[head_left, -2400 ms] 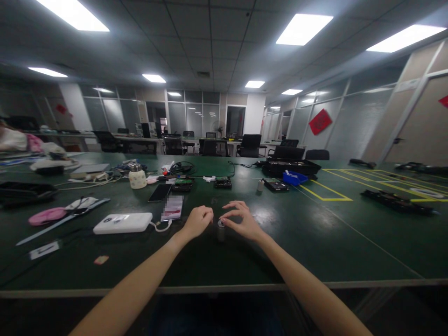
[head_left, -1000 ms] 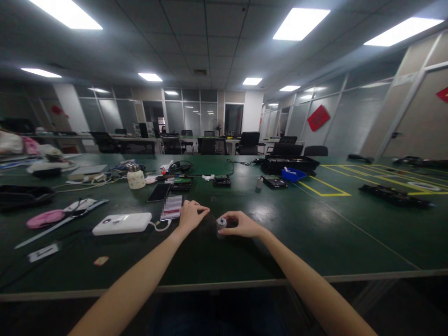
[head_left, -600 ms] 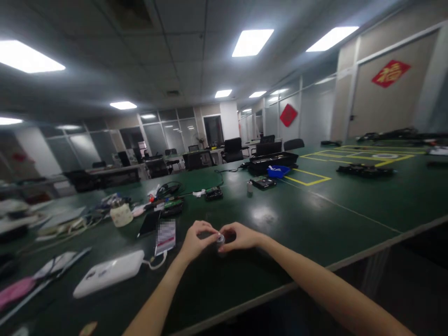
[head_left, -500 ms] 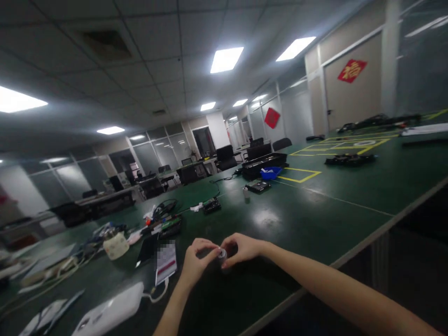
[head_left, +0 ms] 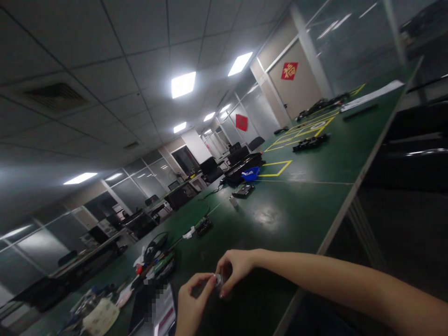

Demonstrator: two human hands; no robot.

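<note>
Both my hands meet over the green table point(head_left: 308, 186) near its front edge, low in the strongly tilted view. A small silver cylinder point(head_left: 219, 280) sits between them. My right hand point(head_left: 235, 267) curls round it, fingers closed on its side. My left hand point(head_left: 192, 303) pinches its top with thumb and fingertip. Most of the cylinder is hidden by the fingers.
A phone point(head_left: 140, 308) and a card lie just left of my hands, with a cream jar point(head_left: 100, 317) beyond. Cables and circuit boards point(head_left: 203, 227) lie further back, then a small canister point(head_left: 232, 201), a blue tray point(head_left: 250, 175) and black cases. Yellow floor-tape rectangles mark the far table.
My hands closed together on the small cylinder, which was standing between them before. The view has swung and tilted sharply to the right, pushing the hands toward the bottom edge.
</note>
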